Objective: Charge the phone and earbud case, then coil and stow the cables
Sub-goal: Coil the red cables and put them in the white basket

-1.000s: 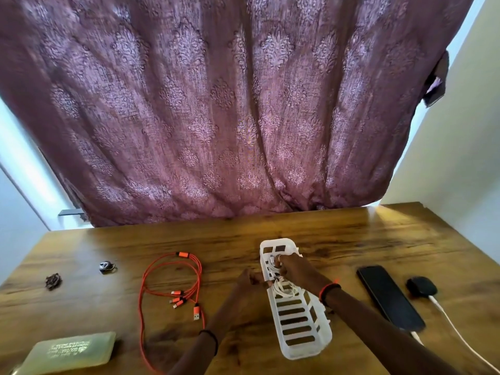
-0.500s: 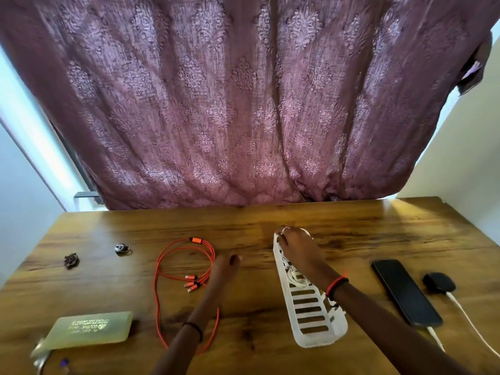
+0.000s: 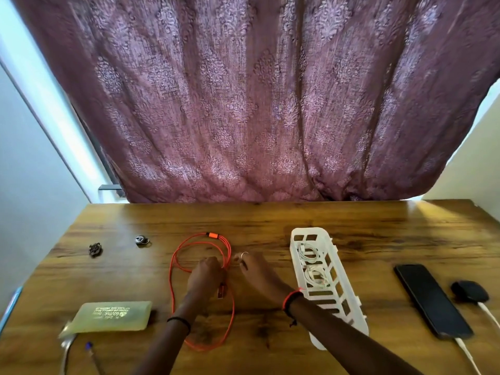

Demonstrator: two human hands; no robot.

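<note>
Looping under the gripping left hand, the orange cable lies beside the right hand, grip unclear

On the table I see the looped cable left of centre. To its right lies the slotted basket, with 2 coiled cables in it. The phone lies right of the basket, and the earbud case is just beside the phone. A pouch sits near left. The curtain hangs behind.
</note>
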